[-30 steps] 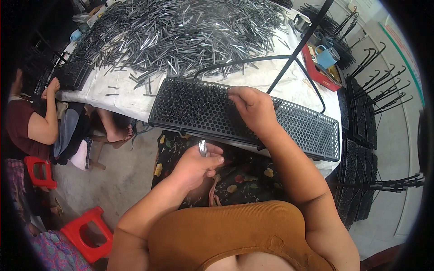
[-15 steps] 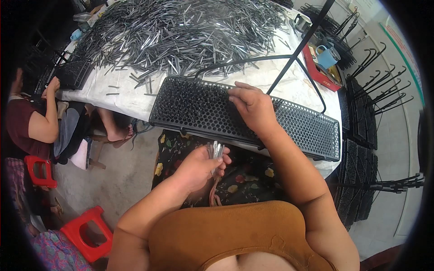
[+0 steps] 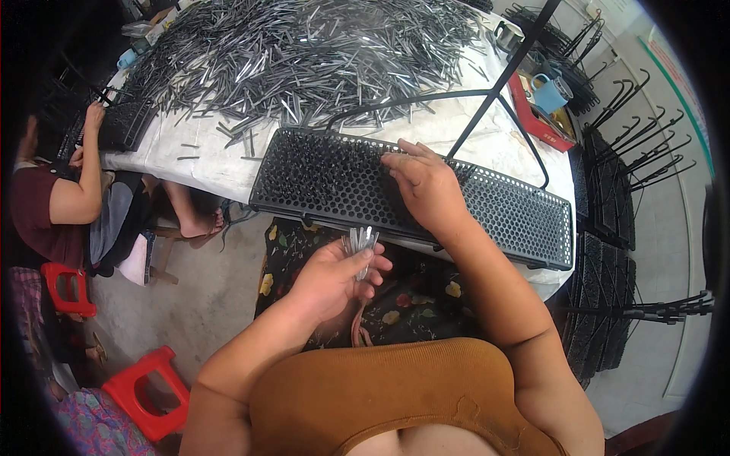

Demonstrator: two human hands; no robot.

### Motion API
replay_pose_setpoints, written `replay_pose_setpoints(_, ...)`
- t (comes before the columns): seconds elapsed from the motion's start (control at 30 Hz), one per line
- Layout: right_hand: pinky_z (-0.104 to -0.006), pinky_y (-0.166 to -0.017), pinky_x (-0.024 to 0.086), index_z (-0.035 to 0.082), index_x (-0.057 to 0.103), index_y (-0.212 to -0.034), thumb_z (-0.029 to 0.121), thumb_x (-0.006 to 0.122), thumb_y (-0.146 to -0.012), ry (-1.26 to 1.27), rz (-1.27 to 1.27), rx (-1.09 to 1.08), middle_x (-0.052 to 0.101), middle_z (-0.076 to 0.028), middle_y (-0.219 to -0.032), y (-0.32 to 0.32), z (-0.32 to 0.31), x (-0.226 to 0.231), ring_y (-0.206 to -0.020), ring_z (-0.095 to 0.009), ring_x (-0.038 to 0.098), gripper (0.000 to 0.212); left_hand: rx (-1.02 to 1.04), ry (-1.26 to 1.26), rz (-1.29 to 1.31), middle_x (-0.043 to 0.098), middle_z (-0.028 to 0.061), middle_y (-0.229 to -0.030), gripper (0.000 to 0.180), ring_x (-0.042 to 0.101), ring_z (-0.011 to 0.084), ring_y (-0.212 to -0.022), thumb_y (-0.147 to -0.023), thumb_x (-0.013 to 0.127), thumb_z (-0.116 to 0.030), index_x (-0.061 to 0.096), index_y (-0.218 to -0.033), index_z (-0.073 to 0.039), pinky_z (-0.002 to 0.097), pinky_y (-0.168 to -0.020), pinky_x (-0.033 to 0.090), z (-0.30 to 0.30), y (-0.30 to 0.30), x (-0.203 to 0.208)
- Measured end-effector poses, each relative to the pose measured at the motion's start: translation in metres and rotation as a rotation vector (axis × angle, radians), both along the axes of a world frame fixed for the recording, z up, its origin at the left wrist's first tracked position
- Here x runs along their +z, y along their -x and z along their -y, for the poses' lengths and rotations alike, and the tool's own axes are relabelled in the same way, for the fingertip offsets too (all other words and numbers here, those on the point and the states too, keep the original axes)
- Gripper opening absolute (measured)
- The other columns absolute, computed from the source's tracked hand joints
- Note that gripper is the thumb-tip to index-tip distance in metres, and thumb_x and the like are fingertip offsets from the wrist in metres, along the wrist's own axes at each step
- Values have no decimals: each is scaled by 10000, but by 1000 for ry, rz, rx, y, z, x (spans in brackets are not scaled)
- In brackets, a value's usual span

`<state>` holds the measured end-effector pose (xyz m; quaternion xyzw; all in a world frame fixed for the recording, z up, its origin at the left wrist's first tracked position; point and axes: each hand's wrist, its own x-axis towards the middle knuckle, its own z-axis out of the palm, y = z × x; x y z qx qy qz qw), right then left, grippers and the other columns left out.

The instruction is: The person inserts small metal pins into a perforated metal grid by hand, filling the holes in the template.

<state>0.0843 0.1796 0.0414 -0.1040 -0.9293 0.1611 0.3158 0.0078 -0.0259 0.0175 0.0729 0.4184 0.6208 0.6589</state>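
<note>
My left hand (image 3: 342,272) is closed around a bundle of thin grey metal strips (image 3: 359,242), just off the near edge of a long black perforated rack (image 3: 517,216). The strips stick up past my thumb, slightly fanned. Over the middle of the rack is my right hand (image 3: 424,182), its fingers bent and drawn together at the holes; anything between the fingertips is too small to make out. Many dark strips (image 3: 312,163) stand upright in the rack's left half, while bare round holes show on its right. A black bent-rod frame (image 3: 487,99) rises from the rack.
A big heap of loose strips (image 3: 304,53) covers the far side of the white-covered table (image 3: 220,163). At right are a red box (image 3: 536,118), a blue mug (image 3: 551,93) and hanging black racks (image 3: 604,304). A co-worker (image 3: 57,197) sits at left, near a red stool (image 3: 148,391).
My left hand has risen slightly, and its strips spread wider. My right hand has shifted only a little over the rack. The co-worker's forearm has lifted.
</note>
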Motion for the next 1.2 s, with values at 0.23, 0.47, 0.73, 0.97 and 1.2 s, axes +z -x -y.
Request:
replay_pose_setpoints(0.23, -435, -992, 447, 42, 669, -998, 6, 631, -799, 20, 4, -4, 680, -156, -970, 3, -8, 3, -1071, -334, 611, 206, 20, -30, 29, 649, 167, -998, 258, 644, 204, -806, -930, 560, -108, 535, -1152, 21, 325, -670, 559, -1, -2, -5)
replay_pose_setpoints(0.47, -420, -907, 492, 66, 692, -974, 49, 631, -803, 132, 31, -53, 681, -145, -969, 3, -9, 7, -1054, -347, 611, 182, 10, 21, -5, 653, 175, -1007, 255, 641, 199, -764, -931, 557, -119, 538, -1144, 19, 306, -626, 546, -1, -1, -2)
replay_pose_setpoints(0.73, -400, -854, 512, 30, 693, -920, 49, 668, -772, 154, -33, 15, 683, -159, -976, -4, -4, 10, -1009, -350, 631, 151, 1, 24, -49, 659, 168, -990, 249, 635, 181, -753, -919, 573, -134, 552, -1124, 5, 274, -542, 504, -1, 1, 4)
replay_pose_setpoints(0.97, -253, -761, 512, -35, 666, -979, 53, 697, -828, 971, 323, 58, 679, -77, -939, -30, 43, 33, -848, -101, 620, 177, 74, -75, -71, 664, 156, -979, 171, 628, 157, -755, -931, 551, -110, 573, -1070, -13, 231, -490, 471, 1, -3, 11)
replay_pose_setpoints(1.2, -238, -711, 510, -54, 658, -934, -22, 650, -840, 1303, 346, 125, 666, -93, -956, -37, 47, 25, -834, -112, 618, 100, 18, -77, -199, 664, 92, -959, 157, 558, 83, -678, -937, 536, -105, 581, -1063, -23, 187, -492, 421, -1, -6, 14)
